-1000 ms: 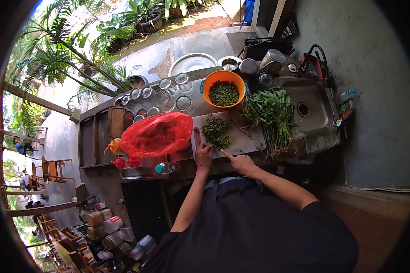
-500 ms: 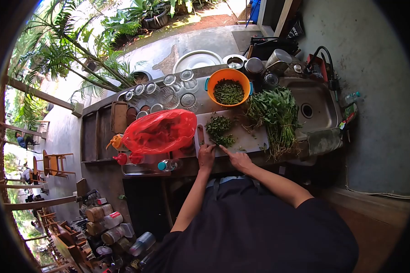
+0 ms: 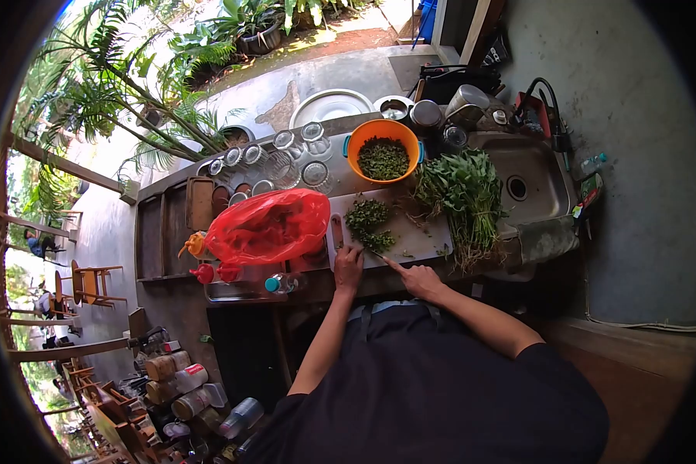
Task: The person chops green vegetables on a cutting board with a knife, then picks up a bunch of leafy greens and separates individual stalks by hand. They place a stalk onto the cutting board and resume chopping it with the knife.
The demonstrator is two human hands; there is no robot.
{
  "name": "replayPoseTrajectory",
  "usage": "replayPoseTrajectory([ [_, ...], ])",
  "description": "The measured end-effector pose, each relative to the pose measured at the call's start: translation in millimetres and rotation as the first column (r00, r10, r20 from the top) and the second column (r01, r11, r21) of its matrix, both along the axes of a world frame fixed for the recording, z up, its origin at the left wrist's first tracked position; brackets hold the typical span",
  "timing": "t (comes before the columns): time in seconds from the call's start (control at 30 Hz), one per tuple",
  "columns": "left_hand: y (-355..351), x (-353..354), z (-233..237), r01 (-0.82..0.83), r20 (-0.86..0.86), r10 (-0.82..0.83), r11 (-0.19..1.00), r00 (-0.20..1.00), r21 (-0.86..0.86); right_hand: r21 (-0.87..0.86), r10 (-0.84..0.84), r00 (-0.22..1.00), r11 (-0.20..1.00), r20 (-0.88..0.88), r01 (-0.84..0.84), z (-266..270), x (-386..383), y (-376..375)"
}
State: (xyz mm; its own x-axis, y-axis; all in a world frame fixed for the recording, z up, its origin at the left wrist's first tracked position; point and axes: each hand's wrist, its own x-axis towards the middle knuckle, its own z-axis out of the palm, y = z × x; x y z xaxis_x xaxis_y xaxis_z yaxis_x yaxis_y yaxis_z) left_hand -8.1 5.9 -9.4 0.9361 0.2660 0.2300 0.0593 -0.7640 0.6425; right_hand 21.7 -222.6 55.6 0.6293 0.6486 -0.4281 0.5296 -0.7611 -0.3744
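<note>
— Where are the chopped greens (image 3: 369, 223)?
— On the cutting board (image 3: 414, 236), toward its near edge. The left hand (image 3: 348, 267) has its grip bunched, pinning them. The right hand (image 3: 421, 280) has its grip closed round the knife (image 3: 380, 255), forefinger along it.
— The risk?
— The blade sits just beside those fingertips. I'd judge a slip on loose leaves could nick them.

Left hand (image 3: 348, 267) and right hand (image 3: 419, 280) sit beside chopped greens (image 3: 367, 220) on cutting board (image 3: 419, 236).
</note>
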Motion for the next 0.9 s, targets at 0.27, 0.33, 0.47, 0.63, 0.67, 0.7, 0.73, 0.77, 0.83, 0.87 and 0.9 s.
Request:
replayPoseTrajectory([
  [0.27, -0.3, -5.8, 1.4, 0.023, -0.006, -0.024, 1.000, 1.000, -0.010, 0.086, -0.001, 0.999, 0.996, 0.035, -0.002, 4.2, -1.3, 12.6],
  [0.33, 0.5, -5.6, -0.6, 0.025, -0.006, -0.025, 1.000, 1.000, -0.002, 0.092, 0.009, 0.999, 0.996, 0.047, -0.013, -4.9, -0.9, 15.7],
  [0.47, 1.9, -7.0, -0.6, 0.036, -0.006, -0.035, 0.999, 0.999, 0.037, 0.090, 0.011, 0.999, 0.996, 0.039, -0.015, -3.5, -0.8, 20.0],
  [0.63, 1.5, -7.4, 1.5, 0.042, 0.011, -0.042, 0.997, 0.999, 0.062, 0.067, 0.011, 0.999, 0.998, 0.053, -0.015, -14.7, -2.9, 18.5],
  [0.67, 1.9, -7.7, 1.6, 0.046, 0.011, -0.046, 0.997, 0.999, 0.059, 0.077, 0.011, 0.997, 0.997, 0.081, -0.017, -17.9, -3.9, 18.5],
  [0.7, 1.8, -7.5, 3.0, 0.045, 0.010, -0.046, 0.997, 0.999, 0.059, 0.077, 0.012, 0.997, 0.997, 0.080, -0.018, -20.2, -3.2, 19.8],
  [0.73, 1.3, -7.3, 4.4, 0.037, 0.014, -0.038, 0.998, 0.999, 0.057, 0.062, 0.003, 0.997, 0.998, 0.082, -0.008, -22.6, -1.7, 21.8],
  [0.77, 0.9, -7.5, 6.0, 0.030, 0.017, -0.031, 0.998, 0.999, 0.055, 0.048, -0.006, 0.997, 0.999, 0.083, 0.002, -25.1, -0.6, 23.9],
  [0.83, 2.6, -6.6, -1.5, 0.008, 0.015, -0.009, 1.000, 1.000, 0.021, 0.059, -0.017, 0.996, 0.998, 0.093, 0.012, -26.9, 2.0, 32.7],
  [0.87, 3.2, -5.7, -5.1, -0.016, 0.013, 0.016, 1.000, 1.000, -0.013, 0.069, -0.026, 0.994, 0.997, 0.103, 0.019, -27.2, 2.7, 35.1],
  [0.9, 3.8, -4.5, -6.3, -0.014, 0.014, 0.014, 1.000, 1.000, -0.011, 0.071, -0.028, 0.994, 0.997, 0.104, 0.021, -28.9, 3.3, 35.7],
])
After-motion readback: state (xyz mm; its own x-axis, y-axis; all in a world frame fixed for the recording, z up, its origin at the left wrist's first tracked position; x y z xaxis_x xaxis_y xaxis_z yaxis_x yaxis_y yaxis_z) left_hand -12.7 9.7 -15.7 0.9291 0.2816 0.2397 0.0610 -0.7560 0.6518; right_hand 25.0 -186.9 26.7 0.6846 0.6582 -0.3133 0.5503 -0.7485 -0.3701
